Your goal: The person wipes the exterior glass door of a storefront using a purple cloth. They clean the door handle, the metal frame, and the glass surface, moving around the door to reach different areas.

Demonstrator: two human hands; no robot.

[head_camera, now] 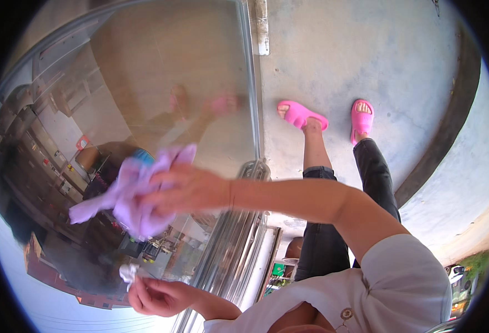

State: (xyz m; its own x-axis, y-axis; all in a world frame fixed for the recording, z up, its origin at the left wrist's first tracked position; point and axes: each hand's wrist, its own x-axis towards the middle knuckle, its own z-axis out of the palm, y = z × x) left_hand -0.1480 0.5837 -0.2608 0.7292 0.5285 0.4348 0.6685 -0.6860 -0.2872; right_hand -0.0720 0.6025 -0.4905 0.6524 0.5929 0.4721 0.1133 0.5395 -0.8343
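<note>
My right hand (186, 187) reaches across to the left, its fingers spread over a bunched lilac cloth (144, 200). Both are blurred, and the cloth lies against or just before a large glass pane (194, 58); contact is hard to tell. Lower down, my left hand (159, 295) pinches a small crumpled whitish thing (128, 274) between thumb and fingers; whether it is tissue or foil does not show. It is held close to the same glass. Reflections of pink slippers, a room and buildings overlay the pane.
A shiny metal frame (227, 233) borders the glass, with a rounded metal end (254, 168). My feet stand on a concrete floor (332, 54) in pink slippers (362, 118). A dark curved strip (440, 137) crosses the floor at right. Greenery (481, 266) shows at the lower right.
</note>
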